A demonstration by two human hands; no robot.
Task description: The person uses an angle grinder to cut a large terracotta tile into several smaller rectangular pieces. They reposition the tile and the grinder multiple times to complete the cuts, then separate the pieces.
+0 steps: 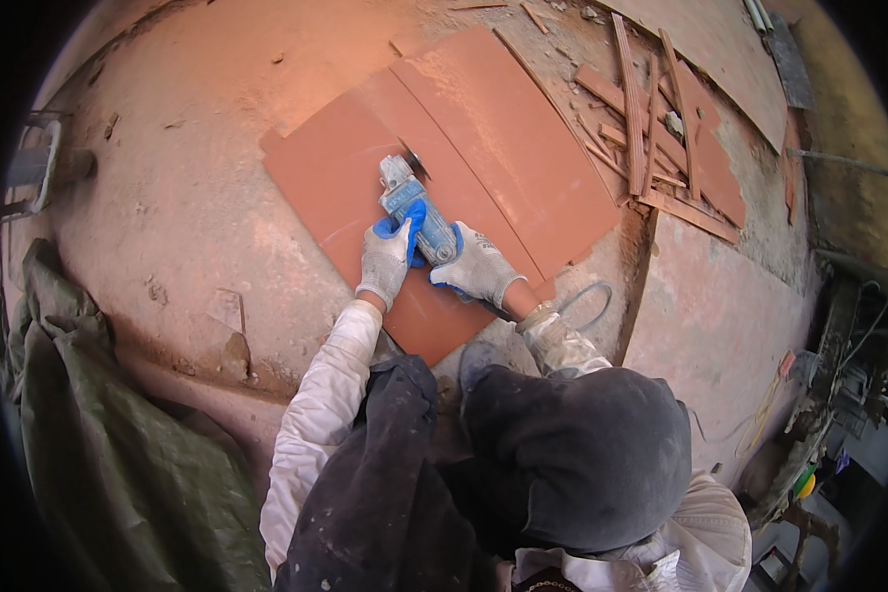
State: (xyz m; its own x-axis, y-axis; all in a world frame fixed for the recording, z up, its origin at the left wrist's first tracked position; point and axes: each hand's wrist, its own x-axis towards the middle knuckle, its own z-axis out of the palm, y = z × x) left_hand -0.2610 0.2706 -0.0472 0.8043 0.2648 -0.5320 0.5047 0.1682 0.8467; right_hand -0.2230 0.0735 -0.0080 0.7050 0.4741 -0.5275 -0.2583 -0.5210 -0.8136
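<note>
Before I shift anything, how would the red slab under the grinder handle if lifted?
Probably stiff: the slab lies flat beneath the grinder. Perhaps brittle, given the broken-looking red strips nearby. Its dusty-looking face might feel slippery.

Smooth matt slab [343, 187], scuffed plastic grinder casing [405, 199], knitted cloth gloves [383, 260]

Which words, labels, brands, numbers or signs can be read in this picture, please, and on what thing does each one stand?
No text is clear enough to quote.
Angle grinder: there is a marking on its blue body, too small and blurred to read.
Right glove: there is a dark marking on its back, also too small to read.
Reddish sheet: I see no lettering, only pale streaks.
</note>
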